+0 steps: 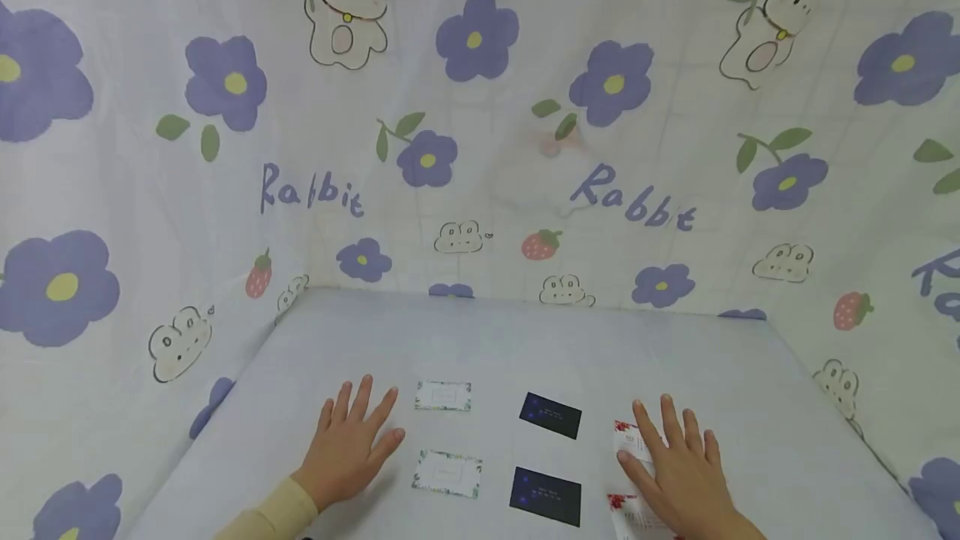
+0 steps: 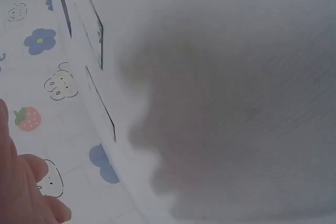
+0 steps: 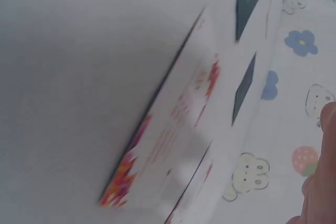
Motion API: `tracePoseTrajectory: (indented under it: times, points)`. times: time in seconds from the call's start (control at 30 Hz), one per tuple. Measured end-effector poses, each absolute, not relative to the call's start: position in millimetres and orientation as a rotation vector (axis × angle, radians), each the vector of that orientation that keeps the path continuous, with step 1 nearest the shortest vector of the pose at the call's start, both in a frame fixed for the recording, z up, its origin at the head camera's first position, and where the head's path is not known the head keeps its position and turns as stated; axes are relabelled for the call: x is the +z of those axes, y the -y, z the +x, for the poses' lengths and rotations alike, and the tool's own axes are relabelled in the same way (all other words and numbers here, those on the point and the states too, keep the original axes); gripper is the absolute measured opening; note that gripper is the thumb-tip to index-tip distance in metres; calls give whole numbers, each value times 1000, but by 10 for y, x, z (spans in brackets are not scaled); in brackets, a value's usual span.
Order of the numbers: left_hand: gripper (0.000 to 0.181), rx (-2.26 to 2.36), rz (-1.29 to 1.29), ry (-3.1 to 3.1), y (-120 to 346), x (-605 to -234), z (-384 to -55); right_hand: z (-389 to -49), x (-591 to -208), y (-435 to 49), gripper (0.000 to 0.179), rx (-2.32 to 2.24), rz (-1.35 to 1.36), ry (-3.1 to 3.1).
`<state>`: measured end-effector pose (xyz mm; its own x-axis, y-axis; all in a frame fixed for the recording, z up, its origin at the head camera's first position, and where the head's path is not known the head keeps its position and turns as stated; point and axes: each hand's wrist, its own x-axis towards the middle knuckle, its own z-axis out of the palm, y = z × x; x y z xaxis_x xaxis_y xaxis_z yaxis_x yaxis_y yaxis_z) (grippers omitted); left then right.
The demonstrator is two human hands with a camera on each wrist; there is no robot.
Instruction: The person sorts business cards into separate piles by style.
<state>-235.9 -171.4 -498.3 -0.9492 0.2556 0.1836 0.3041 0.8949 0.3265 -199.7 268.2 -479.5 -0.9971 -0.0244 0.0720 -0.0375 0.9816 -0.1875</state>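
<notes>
A near black card (image 1: 546, 497) lies on the white worktop (image 1: 495, 340), a far black card (image 1: 551, 415) just beyond it. Left of the near black card lie a near leaf-bordered card (image 1: 447, 473) and a far leaf-bordered card (image 1: 443, 396); farther left, the left hand (image 1: 351, 446) is raised, fingers spread. Right of the near black card, the right hand (image 1: 684, 469), fingers also spread, partly hides a near red-cornered card (image 1: 630, 517) and a far red-cornered card (image 1: 628, 437). Beyond the near black card hangs a rabbit-print cloth (image 1: 495, 198)

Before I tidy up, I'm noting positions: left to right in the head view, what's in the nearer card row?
Green-bordered white card, black card, red-cornered white card, partly hidden by the right hand.
</notes>
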Motion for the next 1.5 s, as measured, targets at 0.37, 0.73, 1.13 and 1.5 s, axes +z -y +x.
tracePoseTrajectory:
  times: [0.37,0.73,1.13,1.5]
  points:
    - [63,-1120,-426,2997,1639,-4771,-2310,-2078,-4444,-2183,71,1048,265,3071]
    - [74,-1795,-230,2968,1480,-4722,-2377,-2271,-4443,-1471,81,2359,55,2761]
    - [95,-2522,78,2672,1580,-4869,-2376,-2300,-4712,-1330,82,2850,-237,2480]
    - [93,-2661,125,2558,1552,-4912,-2377,-2278,-4768,-1258,80,2939,-301,2355]
